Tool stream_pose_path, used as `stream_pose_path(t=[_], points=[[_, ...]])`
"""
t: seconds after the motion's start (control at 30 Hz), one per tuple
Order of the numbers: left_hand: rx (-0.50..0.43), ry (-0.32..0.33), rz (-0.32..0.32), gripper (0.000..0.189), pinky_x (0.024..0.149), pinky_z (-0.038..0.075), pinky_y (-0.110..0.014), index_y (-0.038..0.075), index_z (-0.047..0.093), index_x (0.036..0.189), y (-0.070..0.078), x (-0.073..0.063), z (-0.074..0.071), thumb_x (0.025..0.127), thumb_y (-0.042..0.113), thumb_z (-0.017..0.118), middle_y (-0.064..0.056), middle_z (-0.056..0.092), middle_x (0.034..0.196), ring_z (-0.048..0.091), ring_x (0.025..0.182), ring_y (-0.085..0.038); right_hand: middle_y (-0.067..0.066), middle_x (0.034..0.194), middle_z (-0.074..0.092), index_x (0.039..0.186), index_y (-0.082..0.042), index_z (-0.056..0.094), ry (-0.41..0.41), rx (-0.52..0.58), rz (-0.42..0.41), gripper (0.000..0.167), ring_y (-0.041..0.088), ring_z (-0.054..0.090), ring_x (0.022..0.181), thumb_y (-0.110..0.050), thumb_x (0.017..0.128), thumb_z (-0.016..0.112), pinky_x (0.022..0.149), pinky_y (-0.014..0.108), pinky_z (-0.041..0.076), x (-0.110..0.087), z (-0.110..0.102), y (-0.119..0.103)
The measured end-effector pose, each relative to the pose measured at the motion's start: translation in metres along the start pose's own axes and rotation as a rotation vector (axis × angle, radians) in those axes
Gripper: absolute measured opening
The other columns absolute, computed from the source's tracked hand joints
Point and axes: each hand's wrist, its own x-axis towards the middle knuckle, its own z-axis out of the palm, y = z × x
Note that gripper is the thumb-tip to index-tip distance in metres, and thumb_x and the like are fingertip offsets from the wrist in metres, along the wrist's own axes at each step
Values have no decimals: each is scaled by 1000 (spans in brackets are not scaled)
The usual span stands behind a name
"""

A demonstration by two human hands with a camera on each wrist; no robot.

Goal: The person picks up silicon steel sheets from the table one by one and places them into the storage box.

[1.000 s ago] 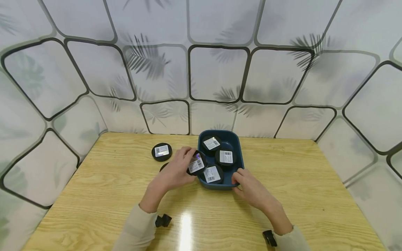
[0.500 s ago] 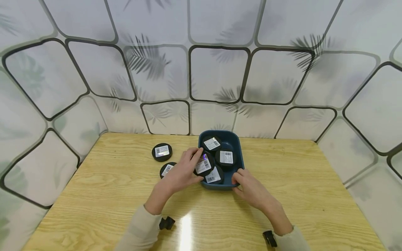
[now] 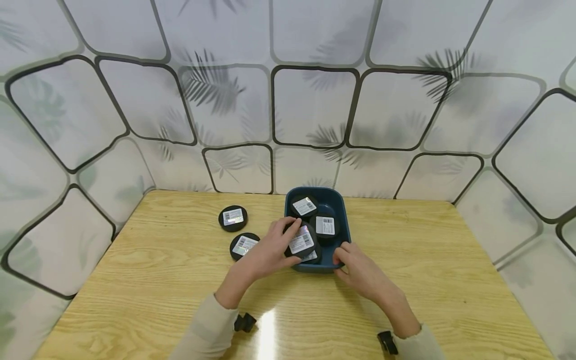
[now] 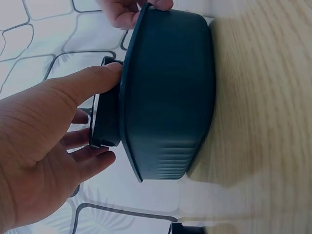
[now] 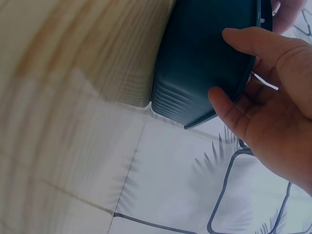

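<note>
My left hand [image 3: 267, 254] holds a flat round black tub [image 3: 300, 240] with a white barcode label, thumb on the near side and fingers on the far side. The tub is over the left front of a dark blue plastic bin [image 3: 315, 269]; in the left wrist view this round tub [image 4: 105, 114] sits at rim level. Beneath it another labelled tub [image 3: 311, 258] is mostly covered. Two more tubs lie in the bin, one at the back [image 3: 304, 205], one mid-right [image 3: 325, 226]. My right hand [image 3: 365, 272] grips the bin's front right corner, its thumb against the outer wall [image 5: 204, 58].
Left of the bin, two similar black tubs lie on the wooden table, one farther back [image 3: 233, 218] and one nearer [image 3: 243, 246], partly behind my left hand. A patterned wall covering [image 3: 310, 167] rises behind the table's back edge, close to the bin.
My left hand has carried the black tub rightward from the bin's left edge to over its front left part, uncovering the nearer tub on the table. My right hand has stayed on the bin.
</note>
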Motion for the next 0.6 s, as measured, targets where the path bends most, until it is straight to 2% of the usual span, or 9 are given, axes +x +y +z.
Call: stream_pose_path(t=[0.27, 0.6], points=[[1, -25, -33, 79, 100, 47, -46, 12, 36, 154, -1, 2, 7, 89, 34, 75, -22, 37, 148, 42, 133, -38, -7, 83, 44, 81, -15, 54, 4, 4, -31, 29, 11, 41, 80, -2, 79, 80, 70, 28, 43, -1, 0, 1], [-21, -65, -69, 77, 103, 43, -50, 15, 36, 155, -3, 1, 10, 91, 39, 71, -20, 38, 148, 43, 133, -37, -7, 83, 44, 81, -15, 54, 0, 1, -26, 29, 11, 40, 79, -2, 79, 80, 70, 28, 42, -1, 0, 1]])
